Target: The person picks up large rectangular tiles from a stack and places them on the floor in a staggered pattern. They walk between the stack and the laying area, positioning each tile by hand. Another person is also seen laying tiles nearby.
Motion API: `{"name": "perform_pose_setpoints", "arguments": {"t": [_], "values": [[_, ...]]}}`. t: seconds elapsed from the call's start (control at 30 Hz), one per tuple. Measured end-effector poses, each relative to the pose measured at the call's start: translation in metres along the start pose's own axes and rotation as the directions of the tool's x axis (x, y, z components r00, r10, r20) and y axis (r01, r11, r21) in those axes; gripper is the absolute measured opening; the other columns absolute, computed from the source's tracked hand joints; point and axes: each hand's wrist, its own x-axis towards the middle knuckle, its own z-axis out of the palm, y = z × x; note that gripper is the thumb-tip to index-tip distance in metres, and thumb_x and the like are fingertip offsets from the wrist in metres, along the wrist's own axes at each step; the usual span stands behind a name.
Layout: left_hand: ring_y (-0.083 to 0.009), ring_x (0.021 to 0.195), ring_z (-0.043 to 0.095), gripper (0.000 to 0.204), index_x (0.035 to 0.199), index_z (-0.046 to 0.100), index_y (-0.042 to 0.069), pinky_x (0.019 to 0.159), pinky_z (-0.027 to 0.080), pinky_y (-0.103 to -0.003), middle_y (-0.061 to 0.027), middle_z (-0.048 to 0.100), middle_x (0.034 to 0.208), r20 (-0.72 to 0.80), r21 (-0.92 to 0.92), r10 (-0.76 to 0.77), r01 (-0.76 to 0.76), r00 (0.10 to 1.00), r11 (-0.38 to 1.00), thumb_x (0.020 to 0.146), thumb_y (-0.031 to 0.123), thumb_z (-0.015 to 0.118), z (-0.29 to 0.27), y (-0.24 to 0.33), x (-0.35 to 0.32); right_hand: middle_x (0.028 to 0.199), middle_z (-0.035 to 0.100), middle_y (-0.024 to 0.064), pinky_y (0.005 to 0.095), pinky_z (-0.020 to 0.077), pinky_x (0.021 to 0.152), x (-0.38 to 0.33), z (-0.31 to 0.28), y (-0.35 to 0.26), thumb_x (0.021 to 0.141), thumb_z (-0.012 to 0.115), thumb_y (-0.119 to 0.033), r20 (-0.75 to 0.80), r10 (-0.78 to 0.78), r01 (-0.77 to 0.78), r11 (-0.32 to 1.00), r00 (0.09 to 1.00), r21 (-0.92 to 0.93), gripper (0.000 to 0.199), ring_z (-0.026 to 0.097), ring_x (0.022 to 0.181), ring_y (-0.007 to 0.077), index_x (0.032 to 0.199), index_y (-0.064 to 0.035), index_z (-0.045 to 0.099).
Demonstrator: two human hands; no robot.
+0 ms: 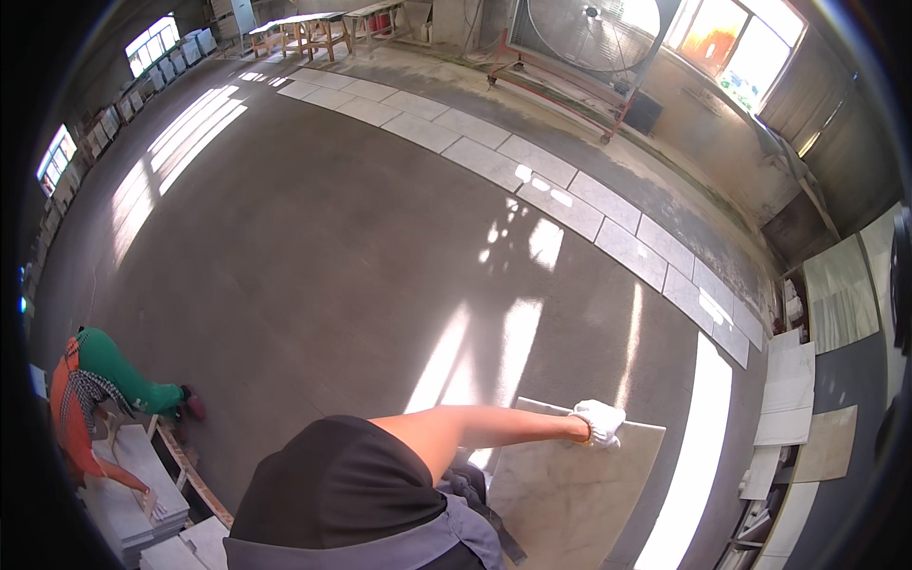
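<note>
A pale, grey-veined marble-look slab (560, 499) is held by the white-gloved left hand (598, 424), reached out on a bare forearm below a black sleeve; the grip is closed over the upper edge, near its middle. The right hand is not shown, so its grip cannot be told. The slab is on the near side of a strip of laid tiles (494, 163), well apart from it; its lower end is cut off, so whether it is rested on the grey floor (285, 237) or carried cannot be seen. It is judged to be heavy, stiff and brittle, with a smooth face on which a cloth glove could slip; it is best taken by two opposite edges, with its corners guarded. Beyond the tile strip, a large fan (594, 38) is mounted on a wheeled frame. Well to the near left of the strip, a stack of slabs (166, 489) is touched by a bending co-worker (123, 370) in green trousers. Near the strip's right end, pale panels (787, 389) are ranged.
</note>
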Motion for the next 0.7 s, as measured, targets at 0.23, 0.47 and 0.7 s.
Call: {"name": "perform_pose_setpoints", "arguments": {"t": [0.23, 0.47, 0.7], "values": [[-0.0404, 0.098, 0.069, 0.053, 0.111, 0.063, 0.003, 0.082, 0.055, -0.051, -0.0216, 0.072, 0.103, -0.132, -0.015, -0.039, 0.037, 0.991, 0.999, 0.082, 0.045, 0.073, 0.090, 0.089, 0.191, 0.163, 0.033, 0.0053, 0.0507, 0.0198, 0.122, 0.172, -0.145, -0.081, 0.085, 0.030, -0.088, -0.101, 0.100, -0.078, 0.977, 0.990, 0.196, 0.104, 0.029, 0.149, 0.0275, 0.159, -0.0146, 0.030], [-0.0410, 0.115, 0.063, 0.064, 0.124, 0.054, 0.001, 0.096, 0.049, -0.048, -0.0246, 0.066, 0.120, -0.004, 0.082, -0.065, 0.065, 0.998, 0.994, 0.089, 0.053, 0.067, 0.137, 0.197, 0.357, 0.170, 0.012, 0.0066, 0.0504, 0.0101, 0.125, 0.328, -0.249, -0.137, 0.080, 0.019, -0.094, -0.254, 0.208, -0.112, 0.932, 0.944, 0.345, 0.115, 0.016, 0.154, 0.0292, 0.163, -0.0148, 0.013], [-0.0378, 0.109, 0.065, 0.058, 0.120, 0.058, 0.001, 0.089, 0.051, -0.045, -0.0231, 0.067, 0.116, 0.068, 0.109, -0.066, 0.058, 0.996, 0.992, 0.086, 0.045, 0.071, 0.212, 0.292, 0.562, 0.166, 0.027, 0.0051, 0.0660, 0.0180, 0.118, 0.458, -0.266, -0.233, 0.101, 0.029, -0.057, -0.116, 0.092, 0.053, -0.953, 0.989, -0.300, 0.073, 0.025, 0.151, 0.0341, 0.160, -0.0138, 0.027]]}}
